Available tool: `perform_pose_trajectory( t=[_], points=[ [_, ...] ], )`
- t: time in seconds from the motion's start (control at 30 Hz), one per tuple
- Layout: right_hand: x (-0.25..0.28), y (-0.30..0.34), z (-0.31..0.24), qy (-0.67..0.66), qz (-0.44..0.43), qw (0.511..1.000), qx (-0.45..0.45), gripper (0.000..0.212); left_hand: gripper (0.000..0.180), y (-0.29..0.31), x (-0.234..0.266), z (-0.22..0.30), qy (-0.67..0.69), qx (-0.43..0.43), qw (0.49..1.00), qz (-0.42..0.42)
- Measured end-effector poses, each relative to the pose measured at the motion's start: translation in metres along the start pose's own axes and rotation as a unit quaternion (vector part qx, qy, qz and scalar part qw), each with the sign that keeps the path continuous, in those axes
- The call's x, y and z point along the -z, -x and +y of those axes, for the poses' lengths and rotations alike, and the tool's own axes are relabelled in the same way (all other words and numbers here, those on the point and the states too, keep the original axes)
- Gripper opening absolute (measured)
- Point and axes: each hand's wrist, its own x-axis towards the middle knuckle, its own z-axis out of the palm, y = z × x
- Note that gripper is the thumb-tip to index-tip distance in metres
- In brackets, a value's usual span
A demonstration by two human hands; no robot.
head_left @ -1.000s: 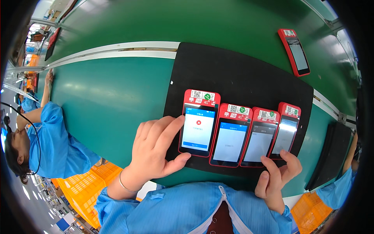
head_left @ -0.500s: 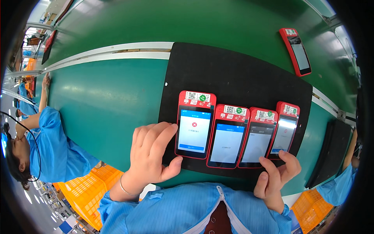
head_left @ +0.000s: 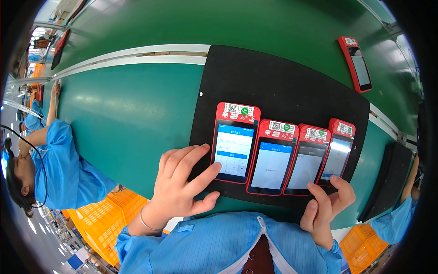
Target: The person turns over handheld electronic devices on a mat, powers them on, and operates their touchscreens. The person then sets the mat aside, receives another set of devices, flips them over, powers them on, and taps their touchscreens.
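Observation:
Several red handheld payment terminals lie face up in a row on a black mat (head_left: 255,77). My left hand (head_left: 180,185) has its fingers apart, one fingertip at the lower left of the screen of the leftmost terminal (head_left: 235,141). That screen shows input fields and a keypad. Beside it, the second terminal (head_left: 273,157) has a pale screen with a blue top bar. My right hand (head_left: 326,208) holds nothing, its fingers half bent and apart. Its fingertips are at the lower edges of the third terminal (head_left: 308,160) and the rightmost terminal (head_left: 338,150).
Another red terminal (head_left: 355,64) lies on the green surface (head_left: 283,27) beyond the metal rail. At left a person in blue (head_left: 64,169) reaches along the bench. Orange crates (head_left: 102,219) stand below the bench edge on both sides.
The leftmost terminal's screen has gone from a red cross notice to fields with a keypad. A left finger has moved onto that screen. The view has shifted slightly; my right hand stays by the right-hand terminals.

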Motion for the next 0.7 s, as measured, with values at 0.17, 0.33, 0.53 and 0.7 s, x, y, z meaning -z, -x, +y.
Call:
perform_pose_trajectory(
  t=[0.17, 0.33, 0.53, 0.7],
  points=[
    [0.0, -0.001, 0.0, 0.0, -0.001, 1.0, 0.003, 0.03, 0.042, 0.007, -0.002, -0.004, 0.025, 0.0, 1.0, 0.01],
    [0.001, -0.001, 0.0, 0.0, 0.003, 1.0, 0.005, 0.029, 0.039, 0.008, 0.0, -0.004, 0.028, -0.018, 0.999, 0.005],
    [-0.001, -0.001, 0.0, -0.006, 0.005, 1.0, 0.005, 0.029, 0.038, 0.011, -0.005, -0.004, 0.027, -0.008, 1.0, 0.008],
    [-0.001, -0.002, 0.0, -0.009, 0.007, 1.0, 0.006, 0.028, 0.043, 0.012, -0.007, -0.001, 0.026, -0.007, 0.999, 0.023]
  ],
)
